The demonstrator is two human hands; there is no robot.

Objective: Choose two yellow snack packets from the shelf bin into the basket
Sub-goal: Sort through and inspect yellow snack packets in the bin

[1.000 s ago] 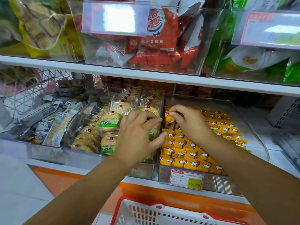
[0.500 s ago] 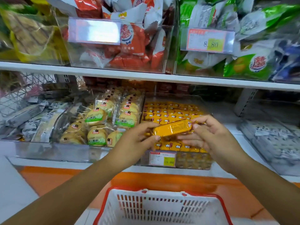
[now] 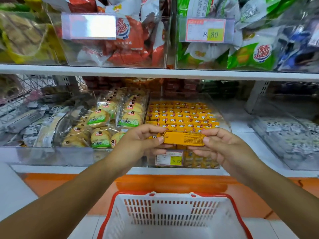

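A long yellow snack packet (image 3: 183, 138) is held level in the air in front of the shelf, its printed back toward me. My left hand (image 3: 138, 140) pinches its left end and my right hand (image 3: 222, 144) pinches its right end. Behind it, a clear shelf bin (image 3: 222, 118) holds several rows of the same yellow packets (image 3: 181, 114). Below my hands stands a white basket with a red rim (image 3: 120, 200), and I see nothing in the part of it that shows.
Left of the yellow bin is a clear bin of round cakes in green-labelled wrappers (image 3: 110, 121). Farther left and right are bins of grey-and-white packets (image 3: 293, 135). The upper shelf (image 3: 155, 72) carries bins of red and green bags. A price tag (image 3: 168, 158) hangs on the yellow bin's front.
Both hands came out of the yellow bin with one packet and now hold it by its ends in front of the shelf, slightly lower than half a second ago. The view has pulled back, showing more of the basket.
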